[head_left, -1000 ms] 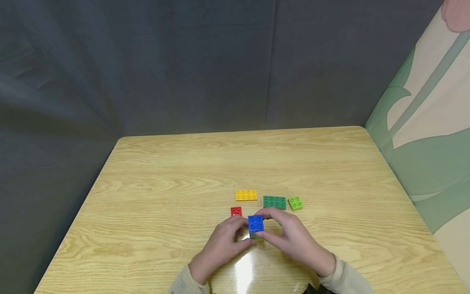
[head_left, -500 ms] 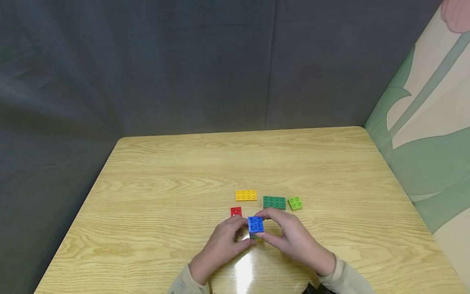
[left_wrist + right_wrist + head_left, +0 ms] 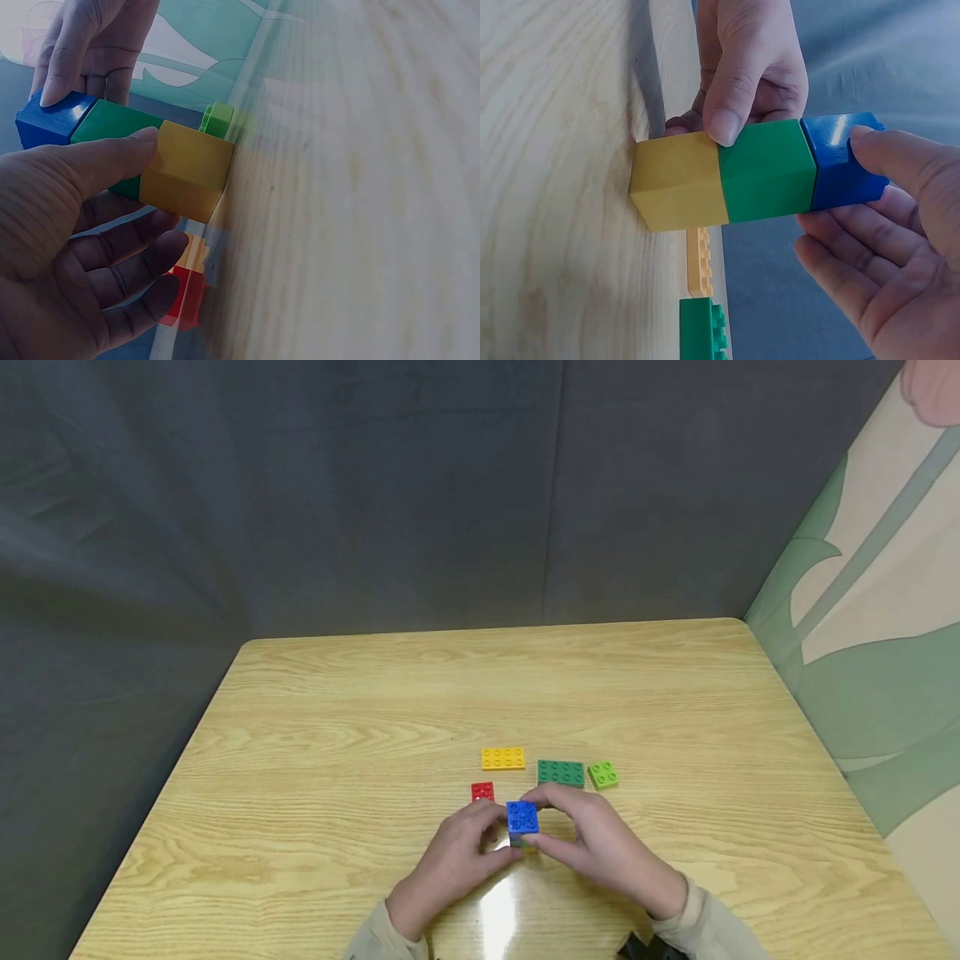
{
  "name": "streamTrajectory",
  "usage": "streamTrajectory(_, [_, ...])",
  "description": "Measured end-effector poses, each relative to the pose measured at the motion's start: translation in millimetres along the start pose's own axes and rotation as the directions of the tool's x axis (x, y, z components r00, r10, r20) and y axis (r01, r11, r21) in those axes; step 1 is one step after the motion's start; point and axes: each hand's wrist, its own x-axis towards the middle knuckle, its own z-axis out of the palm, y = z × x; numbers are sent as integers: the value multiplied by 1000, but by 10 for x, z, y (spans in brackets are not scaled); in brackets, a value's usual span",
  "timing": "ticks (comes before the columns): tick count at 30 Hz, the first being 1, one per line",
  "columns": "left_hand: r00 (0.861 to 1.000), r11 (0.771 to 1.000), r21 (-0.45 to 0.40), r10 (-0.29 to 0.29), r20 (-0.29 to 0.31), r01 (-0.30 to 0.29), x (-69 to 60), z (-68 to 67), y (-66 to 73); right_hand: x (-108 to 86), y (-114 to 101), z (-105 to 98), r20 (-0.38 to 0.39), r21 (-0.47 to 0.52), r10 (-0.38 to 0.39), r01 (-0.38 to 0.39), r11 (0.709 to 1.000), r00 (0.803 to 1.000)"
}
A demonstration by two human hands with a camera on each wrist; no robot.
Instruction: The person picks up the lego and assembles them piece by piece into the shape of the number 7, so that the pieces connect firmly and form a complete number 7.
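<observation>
A stack of three toy building bricks stands upright on the table between the two hands. Its bottom brick is yellow (image 3: 679, 184), the middle one green (image 3: 769, 169) and the top one blue (image 3: 522, 817). My left hand (image 3: 461, 852) holds the stack low down, its thumb across the green brick near the yellow one in the left wrist view. With thumb and fingers, my right hand (image 3: 592, 839) pinches the blue brick. Green and blue meet with no gap showing. From the head view, the blue brick hides most of what is under it.
Beyond the hands lie a flat yellow brick (image 3: 503, 759), a dark green brick (image 3: 560, 772) and a small lime brick (image 3: 603, 775). A red brick (image 3: 482, 790) is partly hidden behind the left hand. Something black (image 3: 648, 947) shows by the right sleeve. A dark curtain (image 3: 405, 502) hangs behind the table.
The blue brick sits very slightly lower than a second ago, still in the right hand's pinch. Both hands otherwise keep their places, and the loose bricks have not moved.
</observation>
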Motion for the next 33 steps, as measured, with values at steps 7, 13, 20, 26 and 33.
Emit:
streamTrajectory(7, [1000, 1000, 0, 0, 0, 0, -2, -2, 7, -5, 11, 0, 4, -9, -7, 7, 1000, 1000])
streamTrajectory(13, [1000, 1000, -5, 0, -2, 0, -3, -2, 11, -6, 19, 0, -3, -17, -28, 28, 999, 1000])
streamTrajectory(20, [1000, 1000, -23, -4, 0, 4, -3, -3, 15, -12, 19, 0, 1, -25, -11, 11, 1000, 1000])
streamTrajectory(26, [1000, 998, -58, 8, -12, -8, -7, -16, 31, -18, 30, 2, -2, -30, -11, 11, 999, 1000])
streamTrajectory(33, [999, 994, -104, 17, -28, -19, -10, -53, 61, -16, 36, -2, 2, -35, -15, 15, 999, 1000])
